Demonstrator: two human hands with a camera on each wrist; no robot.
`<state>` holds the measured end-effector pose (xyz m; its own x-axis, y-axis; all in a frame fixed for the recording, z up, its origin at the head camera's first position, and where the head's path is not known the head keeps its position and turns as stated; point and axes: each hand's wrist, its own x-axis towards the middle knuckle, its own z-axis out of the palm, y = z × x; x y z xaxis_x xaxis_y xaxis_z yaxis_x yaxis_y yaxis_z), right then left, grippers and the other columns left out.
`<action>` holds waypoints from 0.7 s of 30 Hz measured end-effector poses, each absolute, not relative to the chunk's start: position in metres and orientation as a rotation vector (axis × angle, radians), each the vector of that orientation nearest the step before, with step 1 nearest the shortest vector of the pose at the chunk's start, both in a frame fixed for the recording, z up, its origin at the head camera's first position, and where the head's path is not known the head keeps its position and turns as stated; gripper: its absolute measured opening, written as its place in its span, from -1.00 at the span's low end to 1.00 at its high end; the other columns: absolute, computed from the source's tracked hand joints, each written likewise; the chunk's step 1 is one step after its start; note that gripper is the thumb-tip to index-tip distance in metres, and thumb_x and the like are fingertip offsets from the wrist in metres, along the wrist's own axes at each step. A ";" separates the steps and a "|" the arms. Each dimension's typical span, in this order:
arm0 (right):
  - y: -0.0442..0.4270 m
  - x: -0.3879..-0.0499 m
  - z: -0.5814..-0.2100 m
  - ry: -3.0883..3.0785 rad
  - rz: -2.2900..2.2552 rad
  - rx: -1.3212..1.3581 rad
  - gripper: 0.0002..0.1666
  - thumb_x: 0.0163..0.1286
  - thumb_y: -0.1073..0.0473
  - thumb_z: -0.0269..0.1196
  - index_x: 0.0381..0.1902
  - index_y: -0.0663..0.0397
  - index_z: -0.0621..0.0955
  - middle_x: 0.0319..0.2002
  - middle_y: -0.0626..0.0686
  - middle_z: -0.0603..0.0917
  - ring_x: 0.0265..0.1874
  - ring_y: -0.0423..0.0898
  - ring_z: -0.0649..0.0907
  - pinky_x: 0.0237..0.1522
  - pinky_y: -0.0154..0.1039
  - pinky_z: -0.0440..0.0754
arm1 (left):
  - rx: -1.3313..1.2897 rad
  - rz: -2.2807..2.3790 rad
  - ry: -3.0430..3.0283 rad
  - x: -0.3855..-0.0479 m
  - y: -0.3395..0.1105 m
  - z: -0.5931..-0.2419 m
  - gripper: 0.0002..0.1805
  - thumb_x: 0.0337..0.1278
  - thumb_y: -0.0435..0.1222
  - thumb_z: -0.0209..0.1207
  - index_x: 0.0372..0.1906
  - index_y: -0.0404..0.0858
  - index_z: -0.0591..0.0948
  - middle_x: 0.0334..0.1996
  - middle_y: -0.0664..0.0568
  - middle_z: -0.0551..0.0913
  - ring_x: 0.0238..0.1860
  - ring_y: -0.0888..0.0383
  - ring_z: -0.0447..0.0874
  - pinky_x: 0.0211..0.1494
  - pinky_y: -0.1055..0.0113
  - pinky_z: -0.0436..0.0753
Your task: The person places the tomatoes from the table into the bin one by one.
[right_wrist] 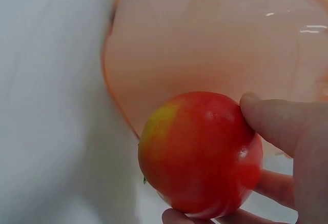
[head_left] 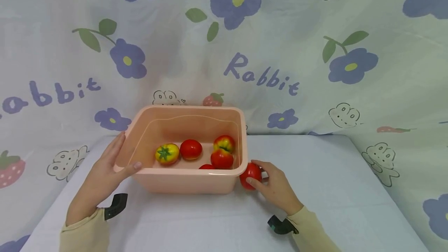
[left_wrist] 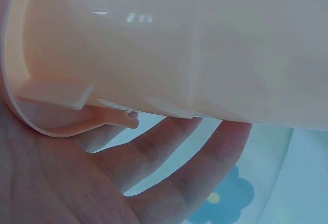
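A peach-coloured plastic bin (head_left: 189,182) stands on the table, with several red and yellow tomatoes inside, among them a yellow one with a green star-shaped top (head_left: 167,154) and a red one (head_left: 191,149). My left hand (head_left: 101,176) holds the bin's left end, thumb over the front rim; in the left wrist view its fingers (left_wrist: 189,183) touch the outer wall. Just outside the bin's right end, my right hand (head_left: 278,186) grips a red tomato (head_left: 250,176) between thumb and fingers. The right wrist view shows this tomato (right_wrist: 205,155) with a yellow patch, close beside the bin wall (right_wrist: 205,44).
A white cloth covers the table (head_left: 315,189). Behind the bin hangs a printed curtain (head_left: 280,49) with flowers, rabbits and lettering. Dark bands (head_left: 116,206) are on both wrists.
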<state>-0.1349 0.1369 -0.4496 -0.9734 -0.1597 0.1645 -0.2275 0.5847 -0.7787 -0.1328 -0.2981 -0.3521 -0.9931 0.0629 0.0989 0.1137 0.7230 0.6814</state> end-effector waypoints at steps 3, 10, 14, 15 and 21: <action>0.139 -0.136 -0.446 -2.713 1.360 0.348 -0.30 0.25 0.05 0.47 0.31 0.12 0.55 0.13 -0.01 0.64 -0.01 -0.08 0.62 -0.11 -0.25 0.75 | -0.145 -1.142 -2.848 -0.133 -0.298 -0.352 0.09 0.27 0.03 0.28 0.64 0.03 -0.22 0.62 -0.16 -0.22 0.43 -0.54 0.04 0.19 -0.62 0.14; 0.146 -0.138 -0.436 -2.675 1.325 0.362 -0.26 0.25 0.01 0.48 0.33 0.10 0.53 0.17 0.02 0.62 0.00 -0.05 0.61 -0.12 -0.27 0.75 | -0.137 -1.135 -2.855 -0.133 -0.299 -0.351 0.09 0.27 0.03 0.27 0.63 0.07 -0.22 0.62 -0.16 -0.22 0.42 -0.54 0.06 0.16 -0.62 0.18; 0.149 -0.138 -0.430 -2.634 1.316 0.372 -0.26 0.24 0.02 0.48 0.33 0.09 0.53 0.16 0.03 0.62 0.00 -0.04 0.61 -0.13 -0.31 0.74 | -0.145 -1.125 -2.852 -0.133 -0.301 -0.351 0.09 0.28 0.03 0.27 0.64 0.06 -0.22 0.63 -0.15 -0.22 0.42 -0.54 0.05 0.17 -0.62 0.16; 0.150 -0.139 -0.429 -2.624 1.310 0.378 -0.26 0.24 0.02 0.48 0.33 0.08 0.53 0.15 0.03 0.63 0.00 -0.05 0.61 -0.14 -0.32 0.74 | -0.150 -1.127 -2.846 -0.133 -0.301 -0.351 0.09 0.28 0.02 0.28 0.64 0.04 -0.21 0.62 -0.16 -0.22 0.43 -0.54 0.03 0.19 -0.62 0.14; 0.156 -0.139 -0.419 -2.558 1.253 0.398 -0.29 0.23 0.07 0.50 0.31 0.08 0.54 0.12 0.04 0.64 -0.02 -0.04 0.63 -0.16 -0.30 0.75 | -0.176 -1.147 -2.823 -0.134 -0.301 -0.353 0.09 0.27 -0.01 0.29 0.64 -0.02 -0.19 0.62 -0.17 -0.21 0.45 -0.54 -0.01 0.23 -0.61 0.09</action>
